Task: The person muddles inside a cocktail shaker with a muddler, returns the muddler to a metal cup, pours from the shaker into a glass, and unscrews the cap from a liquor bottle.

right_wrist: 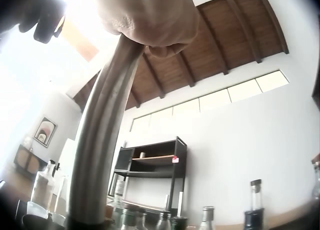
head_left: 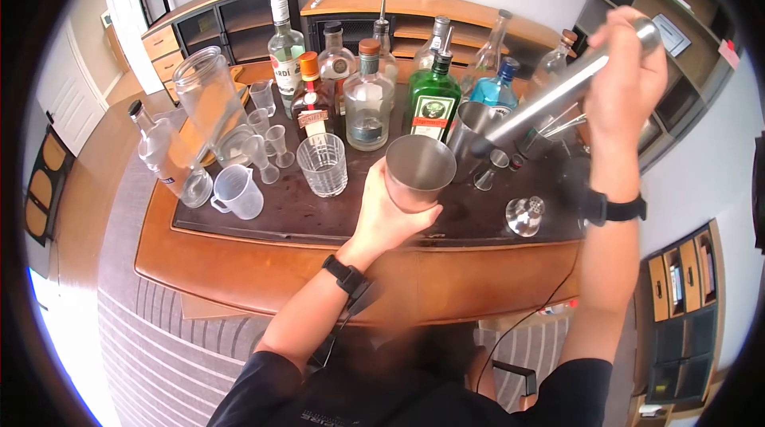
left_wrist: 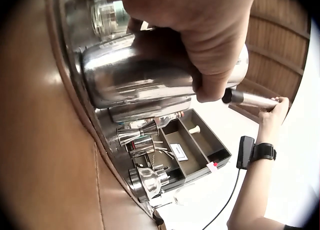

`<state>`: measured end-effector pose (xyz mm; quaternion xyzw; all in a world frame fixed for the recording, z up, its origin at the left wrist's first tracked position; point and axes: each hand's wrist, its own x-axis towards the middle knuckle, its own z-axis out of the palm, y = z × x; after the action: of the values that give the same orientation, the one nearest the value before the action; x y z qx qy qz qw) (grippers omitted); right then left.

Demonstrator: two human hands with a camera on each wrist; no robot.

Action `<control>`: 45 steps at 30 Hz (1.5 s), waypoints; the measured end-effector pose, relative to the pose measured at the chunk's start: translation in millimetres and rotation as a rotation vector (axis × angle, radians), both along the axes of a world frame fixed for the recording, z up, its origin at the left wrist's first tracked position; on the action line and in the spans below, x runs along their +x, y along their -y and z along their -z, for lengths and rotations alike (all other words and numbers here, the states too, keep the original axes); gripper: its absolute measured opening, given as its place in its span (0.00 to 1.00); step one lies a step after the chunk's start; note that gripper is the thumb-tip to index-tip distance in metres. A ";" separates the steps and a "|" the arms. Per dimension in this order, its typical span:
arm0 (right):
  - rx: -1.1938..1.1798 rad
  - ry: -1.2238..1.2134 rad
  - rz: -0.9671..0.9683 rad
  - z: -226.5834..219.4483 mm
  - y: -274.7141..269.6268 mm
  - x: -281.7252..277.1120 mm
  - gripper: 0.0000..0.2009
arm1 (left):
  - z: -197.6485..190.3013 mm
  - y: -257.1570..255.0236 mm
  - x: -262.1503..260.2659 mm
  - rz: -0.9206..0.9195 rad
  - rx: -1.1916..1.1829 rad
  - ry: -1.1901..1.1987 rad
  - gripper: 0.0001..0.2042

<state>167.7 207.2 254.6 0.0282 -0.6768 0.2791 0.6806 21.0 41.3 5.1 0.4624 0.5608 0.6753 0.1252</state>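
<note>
My left hand (head_left: pixel 392 216) grips a metal shaker tin (head_left: pixel 421 172) round its lower side, its open mouth facing up. The left wrist view shows the thumb and palm of the left hand (left_wrist: pixel 200 34) against the tin (left_wrist: pixel 130 72). Raised at the right, my right hand (head_left: pixel 625 80) holds a long metal muddler (head_left: pixel 550 100) by its upper end. The muddler slants down to the left, its dark tip above and to the right of the tin's mouth. In the right wrist view the right hand (right_wrist: pixel 150 19) is closed round the muddler (right_wrist: pixel 100 140).
Behind the tin stand several bottles, among them a green bottle (head_left: pixel 434 96). A second tin (head_left: pixel 470 132), a jigger (head_left: pixel 490 169) and a strainer top (head_left: pixel 525 216) are to the right. A cut glass (head_left: pixel 322 165), a plastic jug (head_left: pixel 238 192) and small glasses are to the left.
</note>
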 end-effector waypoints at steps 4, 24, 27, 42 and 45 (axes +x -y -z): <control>0.099 -0.019 -0.045 25.0 57.4 -46.3 0.13 | 8.2 0.5 -2.2 0.031 0.021 -0.007 0.50; -0.024 0.168 0.109 47.0 50.9 -37.2 0.07 | -3.8 2.3 3.3 0.049 0.128 0.042 0.42; 0.106 0.324 0.199 57.8 57.2 -44.1 0.09 | -11.7 1.9 3.7 0.066 0.157 0.065 0.40; 0.035 0.583 0.028 106.3 63.9 -71.2 0.13 | -34.5 8.0 4.2 0.157 0.122 0.048 0.37; 0.118 0.721 0.071 126.8 57.8 -69.7 0.12 | -28.6 4.0 -0.1 0.166 0.101 0.044 0.37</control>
<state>97.9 149.4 127.7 -0.0560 -0.8886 0.2079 0.4050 20.9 37.3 33.7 0.4982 0.4828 0.7000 0.1697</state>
